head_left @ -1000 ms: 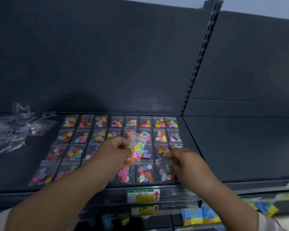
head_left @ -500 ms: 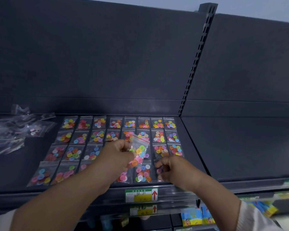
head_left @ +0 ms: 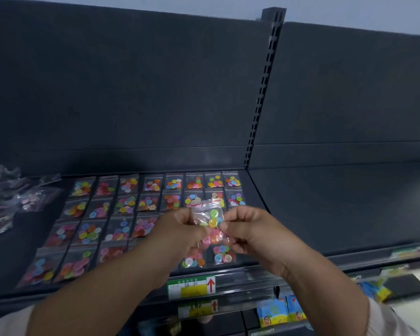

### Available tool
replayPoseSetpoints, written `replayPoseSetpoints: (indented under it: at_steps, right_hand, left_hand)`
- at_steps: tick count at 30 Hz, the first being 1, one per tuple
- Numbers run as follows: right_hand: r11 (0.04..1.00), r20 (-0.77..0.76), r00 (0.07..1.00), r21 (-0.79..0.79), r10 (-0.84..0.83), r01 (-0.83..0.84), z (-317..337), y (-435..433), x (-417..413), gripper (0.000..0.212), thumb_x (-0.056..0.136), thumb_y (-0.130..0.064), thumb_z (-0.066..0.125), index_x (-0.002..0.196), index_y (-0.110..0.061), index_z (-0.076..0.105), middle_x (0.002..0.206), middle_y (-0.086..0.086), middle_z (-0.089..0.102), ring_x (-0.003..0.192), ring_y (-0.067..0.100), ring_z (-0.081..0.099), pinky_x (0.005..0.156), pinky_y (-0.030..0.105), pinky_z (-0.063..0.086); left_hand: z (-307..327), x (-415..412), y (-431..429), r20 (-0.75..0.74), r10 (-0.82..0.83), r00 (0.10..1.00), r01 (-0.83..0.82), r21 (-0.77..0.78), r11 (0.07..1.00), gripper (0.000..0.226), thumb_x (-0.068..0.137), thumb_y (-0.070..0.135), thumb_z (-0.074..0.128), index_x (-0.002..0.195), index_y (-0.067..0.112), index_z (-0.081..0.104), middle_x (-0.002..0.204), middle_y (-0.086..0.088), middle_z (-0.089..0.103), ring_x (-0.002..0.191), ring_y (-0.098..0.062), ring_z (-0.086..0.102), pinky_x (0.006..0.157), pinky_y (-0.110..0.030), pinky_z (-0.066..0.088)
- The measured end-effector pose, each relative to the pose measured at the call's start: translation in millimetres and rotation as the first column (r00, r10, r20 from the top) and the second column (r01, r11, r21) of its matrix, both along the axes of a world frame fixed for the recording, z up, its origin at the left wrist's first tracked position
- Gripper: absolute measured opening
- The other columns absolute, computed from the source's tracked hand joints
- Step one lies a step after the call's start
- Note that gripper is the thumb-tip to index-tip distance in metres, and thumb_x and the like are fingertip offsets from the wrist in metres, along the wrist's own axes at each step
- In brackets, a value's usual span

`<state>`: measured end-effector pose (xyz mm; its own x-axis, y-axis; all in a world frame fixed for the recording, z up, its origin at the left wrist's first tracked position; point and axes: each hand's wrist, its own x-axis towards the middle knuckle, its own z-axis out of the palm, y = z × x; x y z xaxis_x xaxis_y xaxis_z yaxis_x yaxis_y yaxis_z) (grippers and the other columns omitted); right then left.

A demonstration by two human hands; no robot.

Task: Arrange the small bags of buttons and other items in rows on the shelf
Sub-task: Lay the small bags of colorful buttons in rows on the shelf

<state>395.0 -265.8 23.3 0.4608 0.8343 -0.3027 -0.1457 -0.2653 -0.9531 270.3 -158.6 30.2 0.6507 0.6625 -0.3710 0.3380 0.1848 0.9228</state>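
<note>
Bagged rows (head_left: 141, 209) on shelf (head_left: 325, 214) — loose pile (head_left: 12, 200) left.

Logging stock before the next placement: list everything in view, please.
held bag of buttons: one, clear with a red seal line, mixed bright buttons, above the front rows
bags of buttons in rows: four rows, eight in the back row, total hidden by arms, multicoloured, flat on the shelf
loose clear bags: a pile, uncounted, pale contents, shelf's left end
shelf: one, dark grey
price labels: two, green-yellow with red arrows, front rails
packets: at least two, blue-yellow, lower shelf, right
left hand: pinches the held bag's left edge
right hand: pinches its right edge
</note>
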Motion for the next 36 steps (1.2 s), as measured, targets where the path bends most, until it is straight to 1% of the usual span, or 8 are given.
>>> replayPoseSetpoints:
  at_steps: [5,9,13,18,23,30,33,36]
  right_hand:
    - [0.991,0.1,0.99,-0.084,-0.1,0.109,-3.4,-14.0,21.2,0.013,0.085,-0.004,0.064,0.078,-0.014,0.061,0.061,0.001,0.062,0.053,0.009,0.055,0.05,0.019,0.042]
    - [0.958,0.267,0.955,-0.216,-0.129,0.19,-18.2,-24.8,43.5,0.01,0.085,-0.004,0.063,0.077,-0.01,0.061,0.056,0.003,0.06,0.048,0.009,0.053,0.048,0.019,0.042]
    - [0.899,0.488,0.872,-0.362,-0.044,0.247,-33.8,-26.0,52.7,0.01,0.08,-0.007,0.067,0.077,-0.014,0.06,0.066,0.002,0.065,0.058,0.011,0.058,0.056,0.024,0.044]
    - [0.839,0.717,0.67,-0.475,0.193,0.266,-40.2,-21.1,50.1,0.018,0.078,-0.022,0.071,0.086,-0.024,0.055,0.08,-0.007,0.06,0.074,0.009,0.057,0.06,0.022,0.042]
    - [0.827,0.744,0.619,-0.497,0.251,0.262,-41.5,-19.5,46.3,0.015,0.08,-0.019,0.067,0.087,-0.021,0.054,0.08,-0.005,0.058,0.073,0.011,0.054,0.059,0.023,0.042]
    - [0.83,0.817,0.474,-0.49,0.329,0.268,-35.0,-17.4,40.0,0.019,0.082,-0.011,0.058,0.086,-0.022,0.043,0.073,-0.006,0.05,0.07,0.014,0.05,0.046,0.02,0.03]
    - [0.85,0.83,0.443,-0.472,0.34,0.233,-32.3,-11.7,34.5,0.017,0.084,-0.012,0.056,0.098,-0.022,0.053,0.091,0.0,0.06,0.078,0.017,0.054,0.056,0.024,0.041]
    - [0.83,0.801,0.425,-0.53,0.423,0.172,-33.8,-8.4,31.1,0.025,0.087,-0.016,0.057,0.111,-0.021,0.057,0.11,0.003,0.059,0.09,0.019,0.056,0.068,0.023,0.039]
  left_hand:
    - [-4.8,0.4,-0.4,-0.056,-0.057,0.997,0.062,0.08,0.995,0.007,0.086,0.006,0.064,0.087,0.012,0.061,0.092,-0.008,0.068,0.074,-0.02,0.066,0.062,-0.028,0.053]
    - [-8.4,-3.5,2.7,-0.105,-0.055,0.993,0.072,0.171,0.983,0.003,0.088,0.011,0.062,0.09,0.013,0.062,0.096,-0.006,0.067,0.079,-0.019,0.066,0.06,-0.022,0.049]
    - [-8.5,-8.9,5.5,-0.118,-0.039,0.992,0.061,0.183,0.981,0.002,0.089,0.011,0.06,0.091,0.012,0.061,0.094,-0.007,0.067,0.067,-0.012,0.061,0.041,-0.013,0.039]
    - [-11.4,-15.0,10.7,-0.125,-0.036,0.992,0.064,0.223,0.973,0.002,0.089,0.011,0.061,0.088,0.013,0.061,0.085,-0.006,0.065,0.068,-0.014,0.061,0.052,-0.022,0.041]
    - [-18.2,-21.4,16.6,-0.175,-0.057,0.983,0.122,0.39,0.913,0.006,0.087,0.016,0.064,0.082,0.019,0.061,0.075,-0.001,0.061,0.067,-0.016,0.056,0.064,-0.035,0.051]
    - [-19.7,-27.3,19.1,-0.189,-0.082,0.979,0.168,0.504,0.847,0.009,0.087,0.017,0.062,0.083,0.024,0.058,0.08,0.005,0.06,0.068,-0.012,0.056,0.063,-0.031,0.051]
    - [-19.7,-28.5,21.6,-0.168,-0.071,0.983,0.145,0.479,0.866,0.008,0.087,0.017,0.062,0.083,0.022,0.06,0.08,0.002,0.06,0.066,-0.016,0.057,0.063,-0.039,0.055]
    - [-20.0,-30.7,24.2,-0.169,-0.055,0.984,0.132,0.488,0.863,0.007,0.088,0.018,0.061,0.084,0.023,0.06,0.082,0.001,0.061,0.068,-0.018,0.059,0.061,-0.038,0.057]
